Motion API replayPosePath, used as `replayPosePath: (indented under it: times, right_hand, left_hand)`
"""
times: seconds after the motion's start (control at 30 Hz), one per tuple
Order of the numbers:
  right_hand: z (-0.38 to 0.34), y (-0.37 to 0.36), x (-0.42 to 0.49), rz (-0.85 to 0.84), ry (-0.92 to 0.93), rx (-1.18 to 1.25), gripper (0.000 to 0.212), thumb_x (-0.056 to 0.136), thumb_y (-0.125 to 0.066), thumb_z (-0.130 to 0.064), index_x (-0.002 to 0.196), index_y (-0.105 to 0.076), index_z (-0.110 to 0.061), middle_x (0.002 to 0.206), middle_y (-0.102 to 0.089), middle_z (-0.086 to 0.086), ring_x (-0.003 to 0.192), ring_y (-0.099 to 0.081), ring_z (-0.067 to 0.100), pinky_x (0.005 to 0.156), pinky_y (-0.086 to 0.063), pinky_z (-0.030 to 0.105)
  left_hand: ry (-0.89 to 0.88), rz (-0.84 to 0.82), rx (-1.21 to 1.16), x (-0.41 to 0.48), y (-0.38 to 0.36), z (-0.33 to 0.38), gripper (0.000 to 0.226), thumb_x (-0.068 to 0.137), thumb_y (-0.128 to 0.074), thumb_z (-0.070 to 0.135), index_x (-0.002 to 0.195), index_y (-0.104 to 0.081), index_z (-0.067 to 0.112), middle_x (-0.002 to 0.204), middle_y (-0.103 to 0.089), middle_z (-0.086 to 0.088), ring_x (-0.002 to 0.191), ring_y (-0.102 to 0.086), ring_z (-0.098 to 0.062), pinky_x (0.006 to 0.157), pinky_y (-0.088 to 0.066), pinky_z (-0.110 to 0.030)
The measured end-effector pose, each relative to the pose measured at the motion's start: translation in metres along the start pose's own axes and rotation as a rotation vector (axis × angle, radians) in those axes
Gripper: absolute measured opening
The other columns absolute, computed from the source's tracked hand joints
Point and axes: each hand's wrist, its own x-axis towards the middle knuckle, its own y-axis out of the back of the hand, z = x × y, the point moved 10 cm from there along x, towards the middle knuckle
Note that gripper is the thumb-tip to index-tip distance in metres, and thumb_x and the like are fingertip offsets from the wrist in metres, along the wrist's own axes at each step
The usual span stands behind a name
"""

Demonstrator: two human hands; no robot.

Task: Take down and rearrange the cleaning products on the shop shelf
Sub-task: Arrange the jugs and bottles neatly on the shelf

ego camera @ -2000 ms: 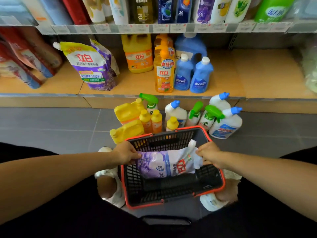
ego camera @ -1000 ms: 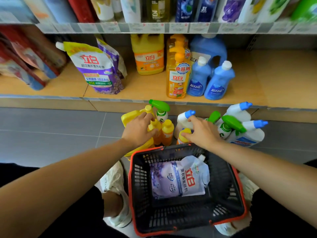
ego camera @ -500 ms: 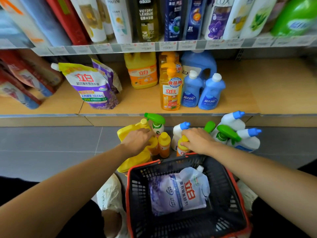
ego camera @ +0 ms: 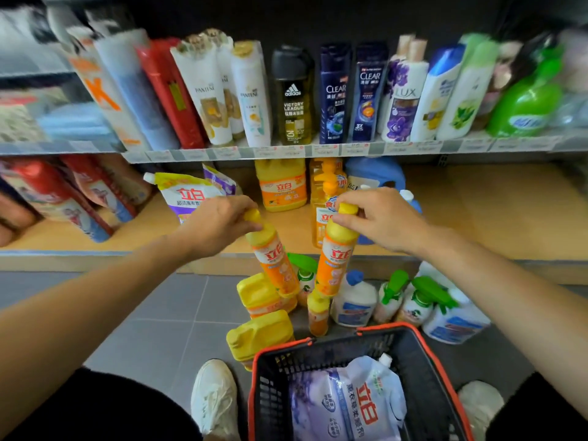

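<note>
Gripping left 立白 bottle [ego camera: 274, 261], left hand [ego camera: 219, 225]; right 立白 bottle [ego camera: 334, 261], right hand [ego camera: 385, 218].

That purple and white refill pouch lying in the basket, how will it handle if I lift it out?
The pouch looks soft-walled and creased, so it would probably sag and flop. It appears full, so likely heavy for its size. Lying flat in the basket, it shouldn't roll.

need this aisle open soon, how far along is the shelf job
Done: a pouch lies in the basket. In hand: the left hand holds the left bottle and the right hand the right bottle, by their necks, aloft. Left: jugs, spray bottles and a small bottle sit on the floor below the shelf.
</note>
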Motion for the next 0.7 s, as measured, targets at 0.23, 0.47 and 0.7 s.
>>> replayPosePath:
  times: [0.23, 0.47, 0.7]
  right_hand:
    - [-0.021, 0.009, 0.088, 0.099, 0.018, 0.016, 0.024, 0.093, -0.06, -0.043, 0.081, -0.062, -0.022, 0.074, -0.061, -0.003, 0.075, -0.056, 0.019, 0.069, -0.04, 0.035]
    - [-0.003, -0.073, 0.177, 0.069, -0.105, -0.009, 0.022, 0.092, -0.064, -0.045, 0.081, -0.052, -0.03, 0.087, -0.059, -0.004, 0.089, -0.056, 0.019, 0.076, -0.046, 0.036]
    - [0.026, -0.151, 0.213, 0.112, -0.22, 0.078, 0.024, 0.088, -0.071, -0.041, 0.079, -0.055, -0.026, 0.081, -0.061, -0.004, 0.076, -0.055, 0.012, 0.062, -0.034, 0.025]
  left_hand:
    - [0.096, 0.149, -0.05, 0.035, 0.034, -0.062, 0.03, 0.096, -0.068, 0.027, 0.121, -0.064, 0.011, 0.114, -0.067, -0.007, 0.096, -0.063, -0.027, 0.082, -0.051, -0.044]
    - [0.152, 0.09, 0.013, 0.073, -0.017, -0.127, 0.037, 0.098, -0.064, 0.022, 0.133, -0.058, 0.01, 0.133, -0.061, -0.012, 0.112, -0.06, -0.03, 0.088, -0.047, -0.039]
    - [0.131, 0.221, -0.091, 0.084, -0.039, -0.16, 0.037, 0.099, -0.063, 0.021, 0.135, -0.058, 0.017, 0.129, -0.063, -0.011, 0.092, -0.063, -0.019, 0.076, -0.041, -0.028]
